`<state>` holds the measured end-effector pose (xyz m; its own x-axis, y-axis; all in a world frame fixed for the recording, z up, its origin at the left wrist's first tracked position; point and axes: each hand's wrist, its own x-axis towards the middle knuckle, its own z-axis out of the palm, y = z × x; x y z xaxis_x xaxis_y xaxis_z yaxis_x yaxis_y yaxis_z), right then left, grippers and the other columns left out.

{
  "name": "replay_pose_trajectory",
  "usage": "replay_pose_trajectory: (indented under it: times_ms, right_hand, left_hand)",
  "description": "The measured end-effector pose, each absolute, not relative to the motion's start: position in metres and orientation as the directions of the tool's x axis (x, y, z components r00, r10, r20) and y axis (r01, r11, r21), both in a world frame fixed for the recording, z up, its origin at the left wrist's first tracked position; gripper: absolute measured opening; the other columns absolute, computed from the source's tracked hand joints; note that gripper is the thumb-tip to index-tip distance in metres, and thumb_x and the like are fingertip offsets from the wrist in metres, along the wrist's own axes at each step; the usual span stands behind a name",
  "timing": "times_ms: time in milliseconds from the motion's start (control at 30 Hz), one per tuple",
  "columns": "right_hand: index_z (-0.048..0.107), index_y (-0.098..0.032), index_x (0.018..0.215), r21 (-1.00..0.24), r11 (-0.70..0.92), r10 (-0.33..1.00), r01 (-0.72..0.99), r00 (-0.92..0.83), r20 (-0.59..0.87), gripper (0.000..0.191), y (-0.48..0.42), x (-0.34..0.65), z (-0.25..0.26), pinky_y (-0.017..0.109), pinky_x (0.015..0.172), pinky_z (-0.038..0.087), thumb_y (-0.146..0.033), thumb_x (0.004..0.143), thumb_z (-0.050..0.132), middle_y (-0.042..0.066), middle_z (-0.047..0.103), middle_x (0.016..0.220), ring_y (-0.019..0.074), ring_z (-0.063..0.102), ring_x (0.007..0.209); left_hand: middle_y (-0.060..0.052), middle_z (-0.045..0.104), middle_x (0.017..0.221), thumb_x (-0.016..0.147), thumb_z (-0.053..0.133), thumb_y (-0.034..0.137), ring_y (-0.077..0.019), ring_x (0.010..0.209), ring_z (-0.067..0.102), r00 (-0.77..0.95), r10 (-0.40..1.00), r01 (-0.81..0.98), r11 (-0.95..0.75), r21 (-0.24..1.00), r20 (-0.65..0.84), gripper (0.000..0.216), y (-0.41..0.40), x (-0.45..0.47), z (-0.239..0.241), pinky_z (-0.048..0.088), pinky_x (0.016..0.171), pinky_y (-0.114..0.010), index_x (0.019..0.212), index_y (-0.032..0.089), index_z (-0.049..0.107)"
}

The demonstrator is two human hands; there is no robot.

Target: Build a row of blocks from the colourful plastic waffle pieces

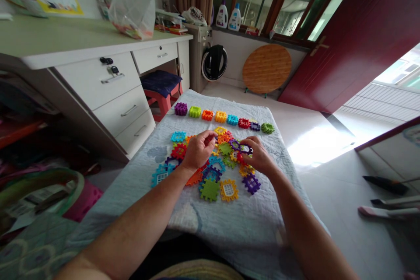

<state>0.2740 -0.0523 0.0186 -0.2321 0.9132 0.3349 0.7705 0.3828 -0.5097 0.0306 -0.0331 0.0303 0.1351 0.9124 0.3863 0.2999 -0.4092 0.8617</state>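
A pile of colourful plastic interlocking building tiles lies on the cloth-covered table. My left hand is closed above the pile's middle, thumb and fingers pinched together; what they hold, if anything, is hidden. On the other side, my right hand grips a purple building tile with a window-like opening. Near the front of the pile lie a green tile, a yellow tile and another purple tile. Blue tiles sit at its left. Behind the pile stands a row of assembled blocks, including an orange block.
A white desk with drawers stands left, a plastic bag on top. A stool is tucked beneath it. Farther back are a washing machine and a round wooden tabletop. A red door is at right.
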Motion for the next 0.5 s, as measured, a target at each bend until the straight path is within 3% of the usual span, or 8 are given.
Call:
replay_pose_trajectory:
  times_ms: [267, 500]
  right_hand:
    - [0.058, -0.02, 0.119, -0.453, 0.516, 0.856, 0.727, -0.423, 0.296, 0.054, -0.019, 0.266, 0.026, 0.043, 0.099, 0.043, -0.011, 0.066, 0.055, 0.01, 0.058, 0.12, 0.0241, 0.056, 0.111]
    - [0.058, -0.021, 0.119, -0.506, 0.483, 0.863, 0.715, -0.486, 0.138, 0.061, -0.016, 0.264, 0.023, 0.043, 0.097, 0.044, -0.006, 0.061, 0.051, 0.009, 0.06, 0.119, 0.0239, 0.057, 0.109]
  left_hand:
    - [-0.003, 0.07, 0.079, 0.084, 0.054, 0.024, -0.0131, 0.068, 0.063, 0.141, 0.912, 0.313, -0.411, 0.856, 0.386, 0.018, -0.033, 0.031, 0.031, 0.05, 0.066, -0.022, 0.094, 0.016, 0.066]
    - [-0.003, 0.07, 0.08, 0.085, 0.054, 0.024, -0.0137, 0.071, 0.064, 0.143, 0.914, 0.33, -0.406, 0.852, 0.38, 0.019, -0.033, 0.03, 0.031, 0.05, 0.067, -0.023, 0.096, 0.017, 0.066]
